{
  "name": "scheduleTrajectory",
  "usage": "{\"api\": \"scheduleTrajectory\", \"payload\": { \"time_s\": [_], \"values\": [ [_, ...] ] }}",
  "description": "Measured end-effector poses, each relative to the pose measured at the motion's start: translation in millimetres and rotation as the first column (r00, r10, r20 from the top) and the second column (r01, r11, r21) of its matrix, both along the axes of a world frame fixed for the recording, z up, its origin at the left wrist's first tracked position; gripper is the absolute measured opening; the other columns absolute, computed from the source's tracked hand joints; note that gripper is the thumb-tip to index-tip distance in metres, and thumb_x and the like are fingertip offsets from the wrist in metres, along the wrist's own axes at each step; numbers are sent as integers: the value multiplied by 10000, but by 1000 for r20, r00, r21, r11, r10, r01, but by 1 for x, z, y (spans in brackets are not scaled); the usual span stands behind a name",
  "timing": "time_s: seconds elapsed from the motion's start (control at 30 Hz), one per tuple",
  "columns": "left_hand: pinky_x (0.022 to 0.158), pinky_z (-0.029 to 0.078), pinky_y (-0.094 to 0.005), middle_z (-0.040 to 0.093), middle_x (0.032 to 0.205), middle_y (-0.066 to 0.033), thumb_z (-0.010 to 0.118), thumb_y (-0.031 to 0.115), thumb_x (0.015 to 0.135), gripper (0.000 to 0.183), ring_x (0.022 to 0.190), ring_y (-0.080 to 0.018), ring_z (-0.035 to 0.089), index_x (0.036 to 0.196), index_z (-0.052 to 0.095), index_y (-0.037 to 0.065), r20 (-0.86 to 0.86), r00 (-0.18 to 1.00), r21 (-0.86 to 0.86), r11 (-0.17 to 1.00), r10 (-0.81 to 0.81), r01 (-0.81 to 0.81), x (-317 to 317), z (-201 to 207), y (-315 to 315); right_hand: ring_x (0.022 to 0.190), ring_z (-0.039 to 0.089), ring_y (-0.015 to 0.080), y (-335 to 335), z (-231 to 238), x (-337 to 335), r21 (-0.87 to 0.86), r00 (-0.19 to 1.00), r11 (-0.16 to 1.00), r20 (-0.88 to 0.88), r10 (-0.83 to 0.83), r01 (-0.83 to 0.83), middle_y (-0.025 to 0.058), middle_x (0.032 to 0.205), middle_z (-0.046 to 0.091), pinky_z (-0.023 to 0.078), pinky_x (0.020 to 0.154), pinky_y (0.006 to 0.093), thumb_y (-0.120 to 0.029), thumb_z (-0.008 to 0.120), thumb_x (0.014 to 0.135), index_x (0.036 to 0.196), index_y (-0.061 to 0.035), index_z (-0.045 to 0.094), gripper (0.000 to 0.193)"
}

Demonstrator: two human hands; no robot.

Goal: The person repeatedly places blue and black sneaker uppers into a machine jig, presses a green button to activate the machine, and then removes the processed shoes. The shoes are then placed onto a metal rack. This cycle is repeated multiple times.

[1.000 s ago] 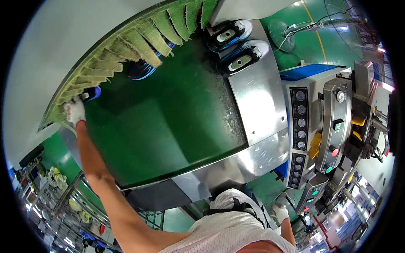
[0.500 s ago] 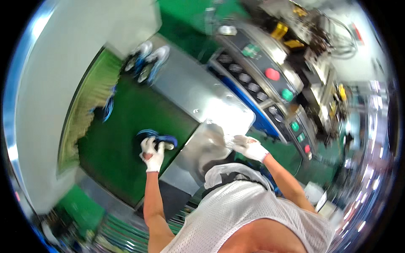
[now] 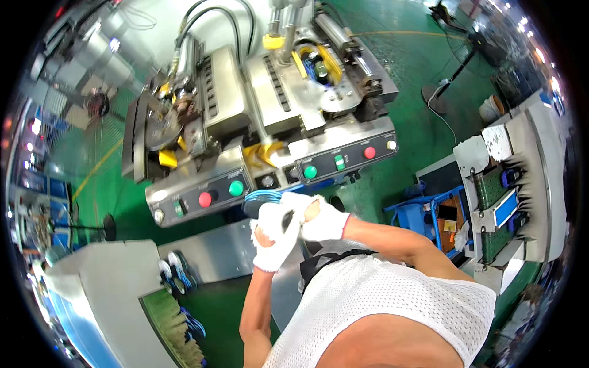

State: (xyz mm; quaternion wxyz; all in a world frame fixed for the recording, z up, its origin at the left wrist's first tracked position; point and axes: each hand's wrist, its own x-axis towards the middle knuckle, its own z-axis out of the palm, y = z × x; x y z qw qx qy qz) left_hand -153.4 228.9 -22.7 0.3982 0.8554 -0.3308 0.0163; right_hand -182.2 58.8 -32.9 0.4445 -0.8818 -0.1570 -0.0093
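Note:
In front of the machine's button panel, both of my white-gloved hands meet at a dark shoe with a blue-striped sole (image 3: 262, 197). My left hand (image 3: 274, 236) is closed round it from below. My right hand (image 3: 320, 219) presses in beside the left one with fingers bent, gripping the shoe's near end. The gloves hide most of the shoe, and the picture is slightly blurred there.
A two-station press machine (image 3: 257, 92) with a button panel (image 3: 350, 156) stands ahead; another shoe (image 3: 319, 66) sits in its right station. Left are a pair of shoes (image 3: 178, 273) on a metal ledge and a bristle-curtained conveyor (image 3: 162, 319). Blue crates (image 3: 423, 218) stand right.
The view has swung right to face the machine. My left hand has lifted the shoe off the green belt, and my right hand has come over to join it.

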Motion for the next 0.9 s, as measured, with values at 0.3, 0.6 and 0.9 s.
{"api": "scheduleTrajectory", "payload": {
  "time_s": [0.3, 0.6, 0.9],
  "values": [
    [1003, 489, -420, 603, 1265, -221, 728, 222, 900, 517, 1181, -376, 599, 1327, 547, -8, 123, 987, -277, 951, -103, 134, 143, 69, -268, 915, 682, 177, -220, 18, -60, 743, 762, 222, -540, -358, 631, 66, 1093, 694, 564, 797, 353, -165, 747, 852, 1247, 8, 629, 447],
    [975, 495, -449, 650, 1166, -296, 743, 388, 788, 605, 1089, -412, 661, 1141, 522, -52, -220, 884, 74, 911, 411, -405, 325, -75, -433, 837, 712, 188, -249, 10, -121, 698, 543, -304, -704, -457, 648, 105, 1009, 712, 598, 741, 358, -177, 718, 842, 1109, 90, 660, 383],
    [878, 553, -438, 705, 1093, -296, 730, 345, 747, 590, 1017, -396, 715, 1137, 625, -86, -320, 879, 204, 932, 353, -300, 380, -47, -416, 639, 448, 9, -252, -2, -109, 459, 320, -154, -787, -528, 875, -97, 788, 524, 337, 533, 216, -245, 758, 838, 1336, -94, 597, 545]
  ]
}}
